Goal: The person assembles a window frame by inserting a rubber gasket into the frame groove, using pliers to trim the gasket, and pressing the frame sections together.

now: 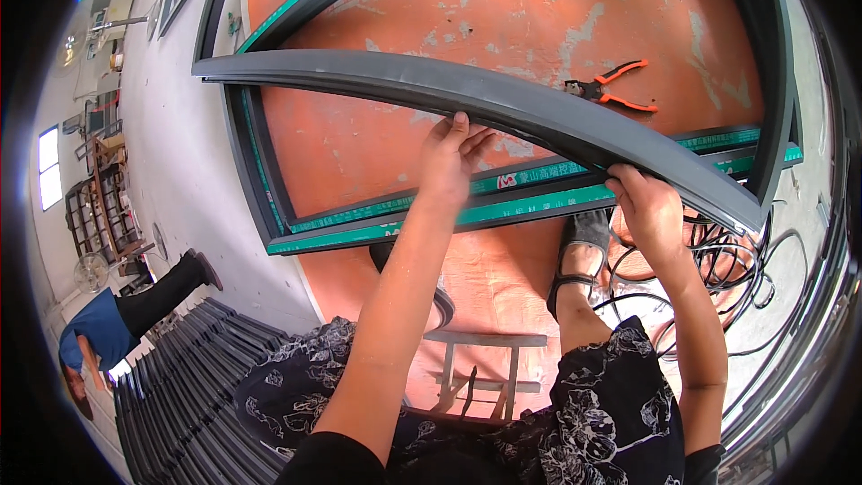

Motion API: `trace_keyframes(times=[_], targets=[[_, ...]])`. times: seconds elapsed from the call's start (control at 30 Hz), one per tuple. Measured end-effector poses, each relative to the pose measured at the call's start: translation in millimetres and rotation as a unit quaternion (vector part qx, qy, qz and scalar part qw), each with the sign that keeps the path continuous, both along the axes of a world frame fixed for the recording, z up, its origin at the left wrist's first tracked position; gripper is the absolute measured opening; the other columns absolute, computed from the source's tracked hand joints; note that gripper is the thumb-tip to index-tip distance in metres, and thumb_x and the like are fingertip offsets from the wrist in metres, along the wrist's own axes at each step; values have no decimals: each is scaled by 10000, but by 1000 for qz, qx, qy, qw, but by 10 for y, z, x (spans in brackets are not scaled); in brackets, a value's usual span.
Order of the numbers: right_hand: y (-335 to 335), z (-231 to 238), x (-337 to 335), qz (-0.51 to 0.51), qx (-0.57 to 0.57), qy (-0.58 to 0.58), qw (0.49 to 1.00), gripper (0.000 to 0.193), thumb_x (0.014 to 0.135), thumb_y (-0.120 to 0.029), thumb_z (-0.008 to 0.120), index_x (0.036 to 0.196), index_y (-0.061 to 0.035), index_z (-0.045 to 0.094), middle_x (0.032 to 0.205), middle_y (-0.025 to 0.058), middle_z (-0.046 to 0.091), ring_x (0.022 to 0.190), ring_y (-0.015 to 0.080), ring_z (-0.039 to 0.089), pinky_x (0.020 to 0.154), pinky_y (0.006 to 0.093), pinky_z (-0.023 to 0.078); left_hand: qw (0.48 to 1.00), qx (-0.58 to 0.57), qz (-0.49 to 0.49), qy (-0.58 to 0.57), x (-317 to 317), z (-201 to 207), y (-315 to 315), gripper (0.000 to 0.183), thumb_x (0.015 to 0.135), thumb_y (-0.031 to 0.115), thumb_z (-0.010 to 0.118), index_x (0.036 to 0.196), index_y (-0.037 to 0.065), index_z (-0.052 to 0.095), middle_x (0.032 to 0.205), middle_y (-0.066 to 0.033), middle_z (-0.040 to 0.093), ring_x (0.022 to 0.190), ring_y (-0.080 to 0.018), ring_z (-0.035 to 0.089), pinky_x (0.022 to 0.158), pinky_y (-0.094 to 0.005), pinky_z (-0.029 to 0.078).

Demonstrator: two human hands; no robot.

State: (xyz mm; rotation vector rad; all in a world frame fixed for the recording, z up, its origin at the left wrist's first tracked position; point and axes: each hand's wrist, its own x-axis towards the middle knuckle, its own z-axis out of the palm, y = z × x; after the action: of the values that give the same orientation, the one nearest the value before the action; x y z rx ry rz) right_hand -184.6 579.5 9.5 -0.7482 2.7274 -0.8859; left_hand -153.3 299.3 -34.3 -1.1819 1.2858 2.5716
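A dark grey window frame's long bar point(377, 72) crosses in front of me, bowed by the lens. My left hand point(446, 162) is below the bar's middle; its thumb touches the near edge, while the other fingers are loosely bent and apart, not wrapped around the bar. Farther right, my right hand point(651, 211) has thumb and fingers closed at the same edge. A thin black strip point(561, 151) runs along that edge into its fingertips. Lower frame bars with green film point(431, 216) lie beneath.
Pliers with orange handles point(620, 90) lie on the worn orange floor point(539, 18) inside the frame. Tangled black cord point(732, 256) is heaped at the right. A small wooden stool point(485, 339) stands between my legs. Stacked dark profiles point(193, 386) and another person point(108, 328) are at the left.
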Motion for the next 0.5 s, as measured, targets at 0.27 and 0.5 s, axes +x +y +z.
trace_keyframes(times=[0.27,0.5], targets=[[23,-15,26,-31,-12,36,999,126,766,-143,683,870,-95,631,627,132,580,599,313,595,551,400,469,1000,14,-12,-16,17,73,261,279,899,232,622,1038,10,524,958,-120,656,948,-237,639,882,-362,533],[18,-38,19,-20,-7,24,999,135,780,-90,676,905,-59,632,704,158,608,655,339,601,596,404,476,998,45,-15,-41,-15,128,463,269,869,200,664,1007,17,523,836,-73,616,882,-215,642,884,-387,538]])
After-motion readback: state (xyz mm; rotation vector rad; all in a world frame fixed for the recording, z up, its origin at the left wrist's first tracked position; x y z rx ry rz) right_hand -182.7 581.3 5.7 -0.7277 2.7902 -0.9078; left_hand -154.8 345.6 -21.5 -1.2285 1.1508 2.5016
